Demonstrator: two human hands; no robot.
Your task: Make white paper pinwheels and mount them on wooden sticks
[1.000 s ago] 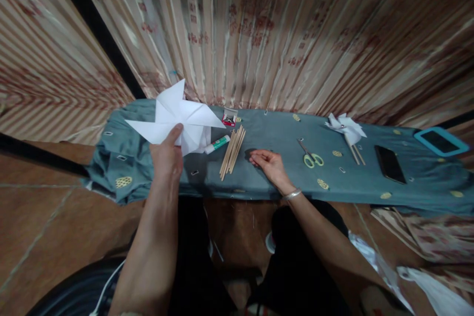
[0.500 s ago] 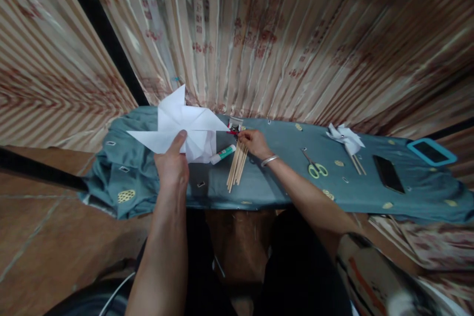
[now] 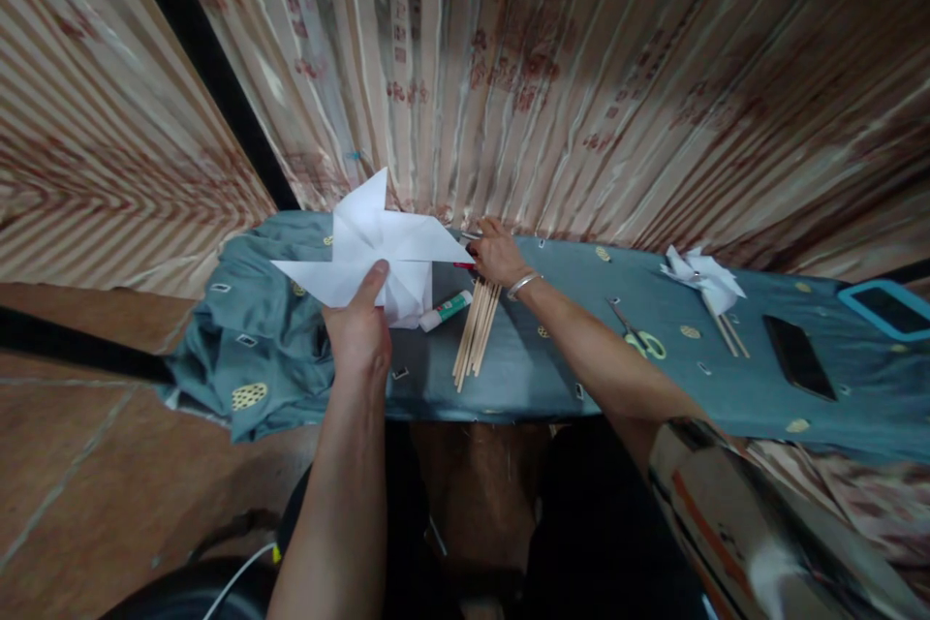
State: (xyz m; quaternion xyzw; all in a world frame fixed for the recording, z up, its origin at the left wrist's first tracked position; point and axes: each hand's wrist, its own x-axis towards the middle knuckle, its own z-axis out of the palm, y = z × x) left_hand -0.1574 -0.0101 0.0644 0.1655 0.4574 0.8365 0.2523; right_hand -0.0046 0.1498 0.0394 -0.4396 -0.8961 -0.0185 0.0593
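White paper pinwheel [image 3: 374, 247] sits pinched in my left hand [image 3: 358, 329], centre-left of the frame above the teal cloth [image 3: 262, 349]. My right hand [image 3: 494, 254] has travelled from the cloth's near edge to the small red box [image 3: 465, 263], fingers curled over it beside the wooden sticks [image 3: 476, 334]; I judge it's fetching a pin.

left hand [image 3: 357, 334] raised, thumb up, right hand [image 3: 495, 255] outstretched, fingers curled
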